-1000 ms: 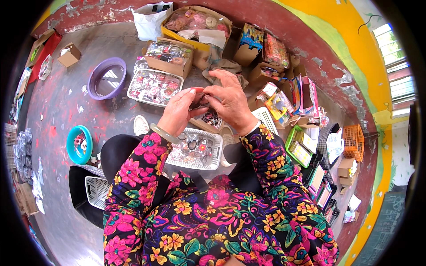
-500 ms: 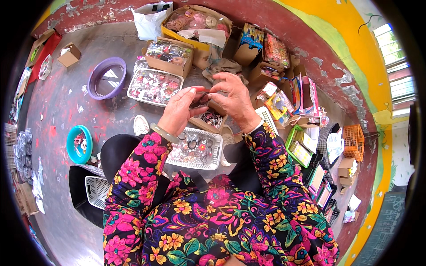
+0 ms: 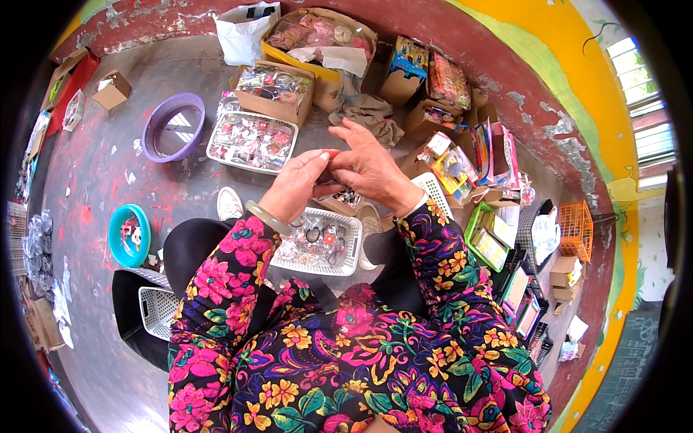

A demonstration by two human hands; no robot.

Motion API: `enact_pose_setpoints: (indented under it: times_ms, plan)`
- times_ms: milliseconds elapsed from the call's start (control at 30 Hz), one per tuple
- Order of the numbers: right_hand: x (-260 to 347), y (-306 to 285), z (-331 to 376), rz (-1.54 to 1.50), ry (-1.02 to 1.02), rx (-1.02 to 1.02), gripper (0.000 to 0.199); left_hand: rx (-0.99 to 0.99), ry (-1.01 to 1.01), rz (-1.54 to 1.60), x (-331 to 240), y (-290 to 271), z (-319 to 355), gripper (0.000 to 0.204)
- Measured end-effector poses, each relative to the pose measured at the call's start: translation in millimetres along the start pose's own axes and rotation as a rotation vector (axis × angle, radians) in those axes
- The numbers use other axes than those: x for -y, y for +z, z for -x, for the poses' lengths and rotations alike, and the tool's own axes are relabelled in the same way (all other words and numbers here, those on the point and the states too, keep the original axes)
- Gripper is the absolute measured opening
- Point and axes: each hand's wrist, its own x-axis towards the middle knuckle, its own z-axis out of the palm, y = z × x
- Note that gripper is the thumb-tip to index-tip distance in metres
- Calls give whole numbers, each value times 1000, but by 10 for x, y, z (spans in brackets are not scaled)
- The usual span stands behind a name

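Observation:
My left hand (image 3: 294, 185) and my right hand (image 3: 368, 167) meet above the floor with their fingertips together. Between them is a small dark item, mostly hidden by the fingers; its kind cannot be made out. Both hands are closed around it. A pale bangle circles my left wrist. Just below the hands, a white perforated basket (image 3: 358, 249) holds clear packets of hair ties, some dark and one with a red flower. Partly behind my hands stands a small cardboard box (image 3: 333, 205) with dark little things in it.
Ahead lie a white tray (image 3: 250, 172) of packaged accessories, a cardboard box (image 3: 289, 112) and a yellow box (image 3: 273, 56) of pink items. To the left are a purple basin (image 3: 153, 148) and a teal basin (image 3: 114, 242). An orange crate (image 3: 575, 229) stands at right among packed goods.
The fingers of both hands have drawn closer together, and my right hand has come down and left a little. The dark item between them is now more covered.

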Motion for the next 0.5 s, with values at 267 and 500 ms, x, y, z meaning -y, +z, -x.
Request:
enact_pose_setpoints:
  times_ms: [267, 500]
  plan:
    - [11, -5, 44, -47, 187, -1, 20, 140, 15, -10, -42, 61, 7, 29]
    - [-86, -45, 39, -338, 229, 119, 21, -21, -43, 46, 19, -32, -58, 27]
